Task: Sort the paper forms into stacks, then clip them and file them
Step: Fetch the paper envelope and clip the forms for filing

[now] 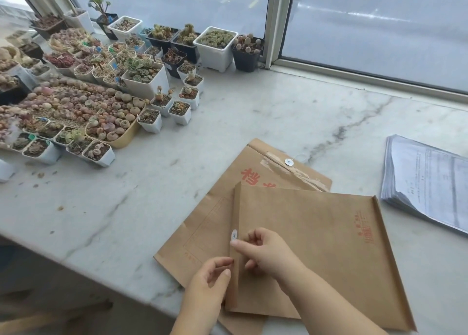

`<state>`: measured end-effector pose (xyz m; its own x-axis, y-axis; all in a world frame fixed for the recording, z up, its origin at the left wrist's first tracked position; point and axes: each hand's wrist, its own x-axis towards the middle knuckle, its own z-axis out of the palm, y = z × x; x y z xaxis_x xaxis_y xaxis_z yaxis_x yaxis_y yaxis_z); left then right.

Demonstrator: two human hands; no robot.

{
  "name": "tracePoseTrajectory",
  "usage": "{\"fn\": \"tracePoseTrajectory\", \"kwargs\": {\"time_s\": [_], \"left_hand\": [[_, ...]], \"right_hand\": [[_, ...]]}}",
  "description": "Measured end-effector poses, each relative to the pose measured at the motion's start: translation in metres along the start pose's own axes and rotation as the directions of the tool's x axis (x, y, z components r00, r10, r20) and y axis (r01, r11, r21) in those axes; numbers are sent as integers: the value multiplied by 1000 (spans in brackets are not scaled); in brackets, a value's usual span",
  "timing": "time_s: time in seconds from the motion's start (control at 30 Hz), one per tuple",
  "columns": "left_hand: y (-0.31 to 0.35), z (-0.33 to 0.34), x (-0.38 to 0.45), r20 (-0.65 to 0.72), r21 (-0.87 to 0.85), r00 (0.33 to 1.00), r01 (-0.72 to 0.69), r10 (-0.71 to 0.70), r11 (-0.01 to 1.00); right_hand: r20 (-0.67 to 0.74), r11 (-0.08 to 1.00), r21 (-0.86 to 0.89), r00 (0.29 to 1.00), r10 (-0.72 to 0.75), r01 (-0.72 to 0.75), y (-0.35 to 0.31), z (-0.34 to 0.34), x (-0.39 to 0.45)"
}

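Two hands work the top envelope (316, 246) at lower centre: your left hand (207, 281) pinches its flap edge, your right hand (263, 251) curls on the flap beside the white button (234, 234). You seem to be opening it for filing; next, lift the flap. Kraft paper, creased, lies on the marble bench (228, 121); forms (428, 182) sit stacked at right.

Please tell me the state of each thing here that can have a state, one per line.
Top envelope: lying on the lower envelope, flap edge held by both hands.
Lower envelope: flat, flap closed, string loose.
Paper stack: unclipped, lying apart.
Left hand: pinching the flap edge.
Right hand: fingers curled at the flap.
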<state>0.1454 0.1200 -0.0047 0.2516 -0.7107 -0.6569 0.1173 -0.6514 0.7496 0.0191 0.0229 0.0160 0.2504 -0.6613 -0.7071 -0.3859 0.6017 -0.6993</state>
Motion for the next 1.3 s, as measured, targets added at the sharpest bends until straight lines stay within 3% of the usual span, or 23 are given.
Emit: {"fn": "tracePoseTrajectory", "kwargs": {"time_s": [0.07, 0.2, 0.27, 0.37, 0.47, 0.53, 0.63, 0.7, 0.73, 0.87, 1.03, 1.13, 1.3], "left_hand": [[0, 1, -2, 0, 47, 1000, -19, 19, 999], [2, 3, -5, -19, 81, 999, -50, 51, 995], [2, 4, -3, -45, 51, 998, -32, 35, 998], [4, 5, 1, -55, 37, 998, -6, 9, 999], [5, 5, 6, -3, 81, 1000, -1, 2, 997], [5, 5, 8, 26, 90, 1000, 1, -3, 996], [4, 5, 7, 30, 78, 1000, -10, 7, 997], [5, 6, 6, 27, 58, 1000, -7, 5, 998], [6, 6, 6, 28, 49, 1000, -1, 0, 999], [7, 5, 5, 40, 18, 999, 18, -19, 1000], [10, 5, 8, 62, 11, 995, 78, -79, 997], [24, 9, 12, 74, -4, 987, 141, -141, 990], [36, 18, 32, 78, 44, 984, 158, -161, 986]], "right_hand": [[-29, 979, -205, 999, -14, 8, 5, 3, 2], [-49, 886, -457, 992, -117, 82, 11, -2, 0], [-17, 868, -478, 987, -160, 133, 12, -6, -2], [-66, 982, -146, 989, -130, 120, 8, -13, -4], [-113, 982, 182, 993, -22, 42, 1, -20, -7], [-64, 989, 149, 998, -4, 14, 1, -19, -8], [-11, 993, -111, 999, -41, 39, 7, -8, -5], [-12, 978, -194, 997, -77, 73, 10, -3, -4], [2, 982, -166, 996, -86, 86, 9, -3, -5], [132, 977, 209, 989, -61, 32, 1, -8, -11], [9, 894, 449, 1000, -6, 1, 0, -20, -12], [-71, 971, 237, 996, 54, -36, 7, -32, -15], [16, 972, -201, 992, 128, -123, 24, -34, -25]]}}
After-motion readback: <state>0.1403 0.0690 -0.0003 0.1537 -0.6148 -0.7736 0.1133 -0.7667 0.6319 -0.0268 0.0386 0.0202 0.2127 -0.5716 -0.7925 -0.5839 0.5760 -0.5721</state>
